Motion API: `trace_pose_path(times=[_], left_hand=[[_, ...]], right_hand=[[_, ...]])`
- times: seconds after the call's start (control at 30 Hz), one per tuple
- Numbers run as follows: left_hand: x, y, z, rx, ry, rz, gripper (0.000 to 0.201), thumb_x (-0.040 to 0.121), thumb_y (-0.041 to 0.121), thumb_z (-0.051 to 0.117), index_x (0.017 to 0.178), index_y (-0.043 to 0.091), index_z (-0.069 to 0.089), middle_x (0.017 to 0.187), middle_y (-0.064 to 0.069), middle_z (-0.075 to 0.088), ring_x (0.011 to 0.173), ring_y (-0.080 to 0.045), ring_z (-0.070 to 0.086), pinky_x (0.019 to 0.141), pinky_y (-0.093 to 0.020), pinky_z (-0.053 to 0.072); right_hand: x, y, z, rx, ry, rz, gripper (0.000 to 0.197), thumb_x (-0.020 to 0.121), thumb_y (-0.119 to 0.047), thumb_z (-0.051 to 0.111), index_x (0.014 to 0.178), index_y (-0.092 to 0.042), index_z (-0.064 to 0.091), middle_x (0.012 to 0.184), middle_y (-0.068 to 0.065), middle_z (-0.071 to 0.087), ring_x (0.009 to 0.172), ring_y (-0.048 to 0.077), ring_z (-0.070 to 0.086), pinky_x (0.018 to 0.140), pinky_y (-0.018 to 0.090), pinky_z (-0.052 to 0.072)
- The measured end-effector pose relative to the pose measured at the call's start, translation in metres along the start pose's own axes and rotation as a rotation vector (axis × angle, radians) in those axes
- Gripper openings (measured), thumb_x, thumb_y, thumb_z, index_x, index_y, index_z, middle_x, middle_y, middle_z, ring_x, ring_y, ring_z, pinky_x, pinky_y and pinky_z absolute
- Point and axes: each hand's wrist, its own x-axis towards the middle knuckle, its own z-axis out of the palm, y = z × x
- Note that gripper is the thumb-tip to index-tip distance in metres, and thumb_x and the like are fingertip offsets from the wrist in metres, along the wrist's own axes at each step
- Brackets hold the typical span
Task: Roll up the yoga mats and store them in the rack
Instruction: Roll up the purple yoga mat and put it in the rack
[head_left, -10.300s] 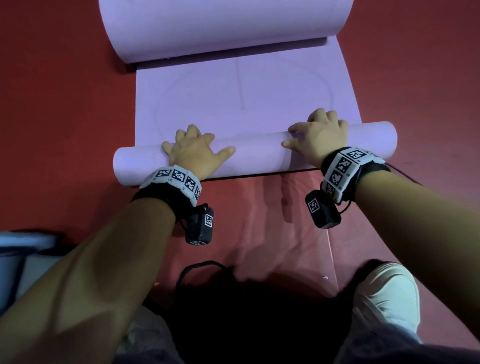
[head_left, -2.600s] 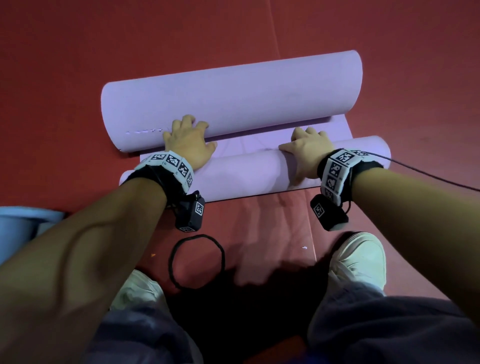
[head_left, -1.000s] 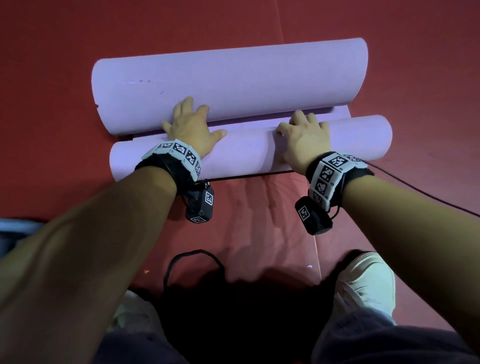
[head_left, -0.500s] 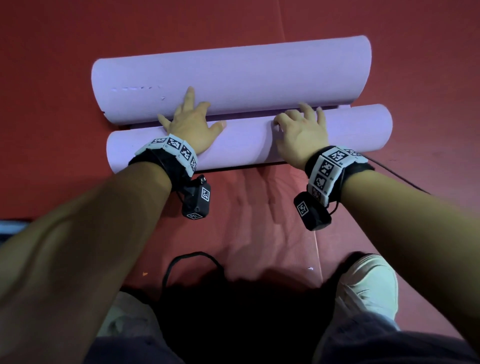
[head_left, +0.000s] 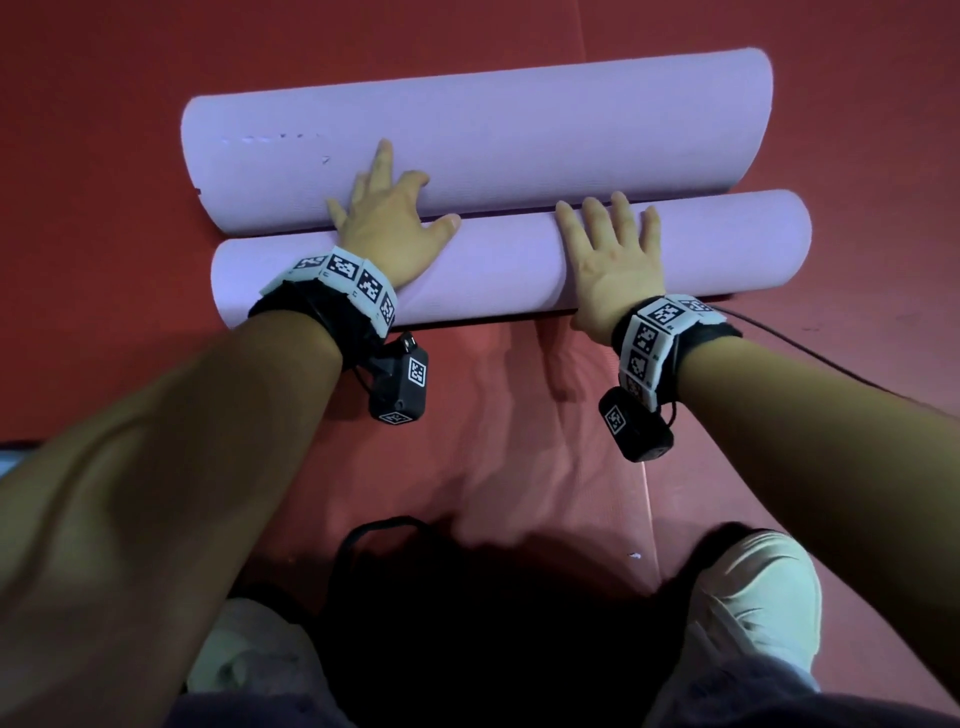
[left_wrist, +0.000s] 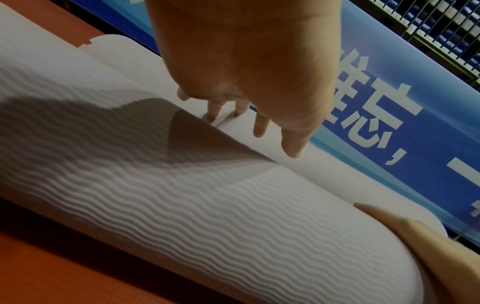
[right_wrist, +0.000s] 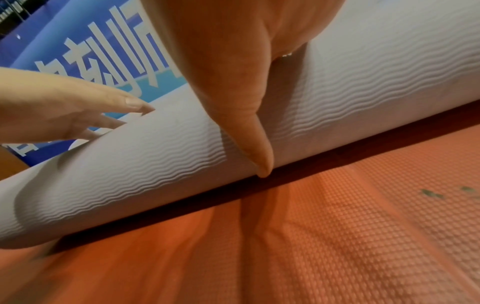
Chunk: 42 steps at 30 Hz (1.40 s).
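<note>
**Two curls meet: the roll is nearly closed**

I have both palms on the near roll (head_left: 493, 260) of the lilac yoga mat (head_left: 519, 130), which lies crosswise on the red floor (head_left: 104, 130) in front of my knees. The near roll now touches the far curl (head_left: 467, 135), with no flat stretch showing between them.

My left hand (head_left: 387, 223) lies flat, fingers splayed and reaching onto the far curl. My right hand (head_left: 608, 254) presses down with fingers straight and slightly apart; neither grips anything.

I judge the rolling step almost done. Next I need to work the far curl around the near roll, keeping the ends even, then lift it.

The floor is textured red matting. A blue banner (left_wrist: 389, 133) with white lettering stands beyond, with a metal grille (left_wrist: 441, 24) above it. No rack is in view.
</note>
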Motion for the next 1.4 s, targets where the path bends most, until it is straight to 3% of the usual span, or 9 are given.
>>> trace_pose_path(times=[0.2,0.33,0.43,0.57,0.83,1.1,1.4], left_hand=[[0.003,-0.001,0.001,0.032,-0.020,0.024,0.074,0.085,0.063,0.060,0.148,0.033,0.039,0.168,0.002,0.000,0.153,-0.032,0.002,0.118,-0.065,0.001],[-0.007,-0.006,0.006,0.056,-0.035,0.102,0.099,0.061,0.065,0.080,0.146,0.041,0.036,0.163,0.000,0.012,0.151,-0.035,0.005,0.119,-0.061,0.010],[-0.014,-0.017,0.011,0.229,-0.055,0.195,0.113,0.047,0.062,0.088,0.145,0.043,0.037,0.155,-0.004,0.024,0.145,-0.032,0.018,0.116,-0.057,0.019],[-0.019,-0.027,0.016,0.367,-0.025,0.226,0.122,0.049,0.054,0.091,0.152,0.041,0.025,0.147,-0.003,0.033,0.135,-0.027,0.031,0.114,-0.050,0.023],[-0.029,-0.020,0.013,0.466,0.013,0.216,0.115,0.046,0.055,0.092,0.145,0.039,0.034,0.135,0.001,0.041,0.122,-0.028,0.040,0.097,-0.047,0.036],[-0.066,-0.014,0.010,0.489,-0.075,0.207,0.117,0.045,0.054,0.092,0.146,0.038,0.034,0.135,0.006,0.044,0.121,-0.027,0.040,0.091,-0.045,0.038],[-0.137,-0.005,0.010,0.467,-0.314,0.195,0.119,0.043,0.054,0.093,0.145,0.040,0.034,0.133,0.008,0.047,0.120,-0.026,0.042,0.090,-0.047,0.041]], right_hand=[[0.022,0.003,-0.004,0.034,0.036,-0.006,0.109,0.068,-0.023,0.078,0.154,-0.020,0.011,0.153,0.010,0.027,0.144,0.036,0.020,0.116,0.062,0.007],[0.031,0.006,-0.010,0.047,0.015,-0.019,0.108,0.058,-0.026,0.083,0.148,-0.024,0.023,0.142,0.006,0.039,0.134,0.033,0.032,0.114,0.061,0.016],[0.034,0.008,-0.014,0.066,0.011,-0.033,0.105,0.053,-0.027,0.085,0.142,-0.026,0.029,0.136,0.005,0.044,0.129,0.032,0.038,0.110,0.058,0.022],[0.029,0.008,-0.014,0.070,0.042,-0.027,0.102,0.050,-0.029,0.084,0.138,-0.027,0.033,0.130,0.004,0.047,0.124,0.032,0.042,0.107,0.055,0.024],[0.015,0.005,-0.008,0.047,0.117,-0.019,0.099,0.048,-0.024,0.083,0.136,-0.025,0.037,0.124,0.004,0.049,0.116,0.032,0.045,0.103,0.055,0.029],[-0.022,0.000,-0.017,0.021,-0.004,-0.033,0.099,0.052,-0.032,0.083,0.137,-0.028,0.034,0.127,0.002,0.046,0.118,0.031,0.044,0.102,0.053,0.030],[-0.089,-0.001,-0.031,-0.035,-0.260,-0.114,0.106,0.050,-0.049,0.086,0.139,-0.035,0.030,0.127,-0.003,0.044,0.121,0.026,0.042,0.099,0.050,0.035]])
